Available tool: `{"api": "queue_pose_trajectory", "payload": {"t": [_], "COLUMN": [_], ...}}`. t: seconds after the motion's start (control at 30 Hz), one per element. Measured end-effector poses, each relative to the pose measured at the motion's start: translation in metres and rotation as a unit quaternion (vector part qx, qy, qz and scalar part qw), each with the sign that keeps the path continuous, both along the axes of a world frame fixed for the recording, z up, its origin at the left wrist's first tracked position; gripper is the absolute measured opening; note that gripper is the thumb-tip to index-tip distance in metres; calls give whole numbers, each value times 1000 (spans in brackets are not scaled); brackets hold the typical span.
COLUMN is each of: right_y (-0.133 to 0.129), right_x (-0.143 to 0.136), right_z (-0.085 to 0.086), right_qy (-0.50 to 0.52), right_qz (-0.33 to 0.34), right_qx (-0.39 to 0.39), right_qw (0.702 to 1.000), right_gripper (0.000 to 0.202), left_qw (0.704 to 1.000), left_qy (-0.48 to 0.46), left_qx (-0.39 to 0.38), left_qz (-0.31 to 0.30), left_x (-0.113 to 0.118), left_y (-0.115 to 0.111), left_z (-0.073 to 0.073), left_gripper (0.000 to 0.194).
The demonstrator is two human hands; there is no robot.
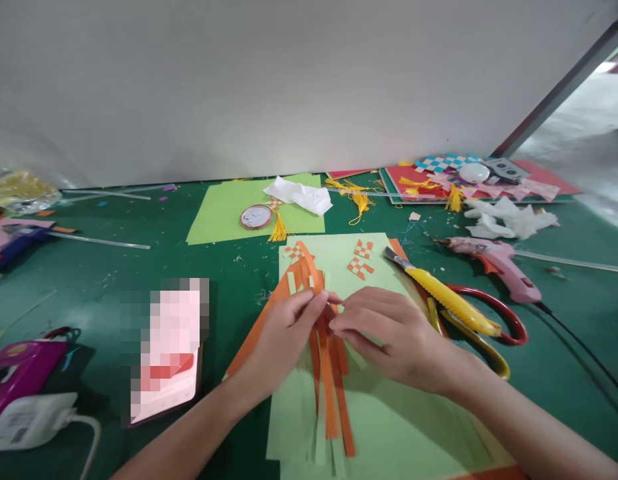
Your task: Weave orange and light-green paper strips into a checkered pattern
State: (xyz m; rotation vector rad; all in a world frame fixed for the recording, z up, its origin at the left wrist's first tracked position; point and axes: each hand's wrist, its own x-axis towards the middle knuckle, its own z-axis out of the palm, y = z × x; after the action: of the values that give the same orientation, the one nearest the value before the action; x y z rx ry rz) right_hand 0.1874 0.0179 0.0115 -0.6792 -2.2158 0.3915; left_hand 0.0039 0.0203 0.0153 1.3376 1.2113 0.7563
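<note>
Several orange and pale green paper strips [331, 390] are bunched above a light green sheet [399, 427], their long ends hanging toward me. My left hand [289, 327] pinches the strips near their upper part, thumb against fingers. From the right, my right hand [389, 330] meets them at the same spot, its thumb and fingertips pressed close together; where the fingertips meet the paper is partly hidden. Orange paper [253, 337] lies under the left wrist. Small orange and green woven checkered pieces [361, 267] rest on the sheet beyond my hands.
Scissors [486, 313] and a yellow cutter [449, 300] lie right of the sheet, with a pink glue gun [499, 263] beyond. A phone [173, 353] and a purple tool [29, 370] are left. A tassel piece [256, 216] and white tissue [301, 195] lie behind.
</note>
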Motion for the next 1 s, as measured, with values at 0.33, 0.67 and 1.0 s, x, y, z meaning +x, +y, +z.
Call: {"api": "queue_pose_trajectory", "payload": {"t": [0.33, 0.67, 1.0], "right_y": [2, -8, -13], "right_x": [0, -9, -13], "right_z": [5, 6, 9], "right_qy": [3, -83, -3], "right_qz": [21, -23, 39], "right_qx": [-38, 79, -39], "right_qw": [999, 993, 998], "right_gripper": [25, 22, 22], "left_qw": [975, 959, 999], "left_qy": [-179, -197, -21], "left_qx": [-132, -192, -47], "left_qz": [-22, 62, 1], "left_x": [0, 0, 1], "left_y": [2, 4, 1], "left_z": [-3, -1, -3], "left_gripper": [36, 30, 31]}}
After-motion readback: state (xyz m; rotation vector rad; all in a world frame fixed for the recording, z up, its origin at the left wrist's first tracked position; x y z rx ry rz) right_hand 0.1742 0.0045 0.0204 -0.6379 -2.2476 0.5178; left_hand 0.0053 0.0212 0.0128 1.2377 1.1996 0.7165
